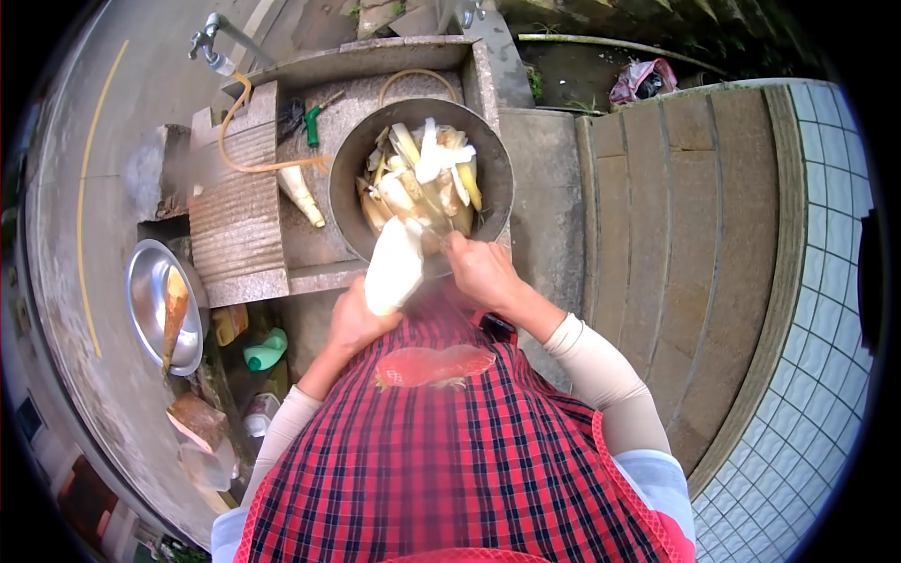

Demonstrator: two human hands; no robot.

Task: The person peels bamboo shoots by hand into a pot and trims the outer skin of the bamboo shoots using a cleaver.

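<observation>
My left hand is closed round a thick, pale peeled root or shoot, upright at the near rim of a large round metal pot. To its right, my right hand grips a knife by its handle; the blade, blurred, points up and left over the pot. Inside the pot lie several pale and yellowish peelings, with bright white pieces on top. Another whitish shoot rests in the stone sink, left of the pot.
A tap with an orange hose stands at the back left. The stone sink holds a green nozzle. At left, a metal basin contains a brown-tipped shoot. Steps lie at right.
</observation>
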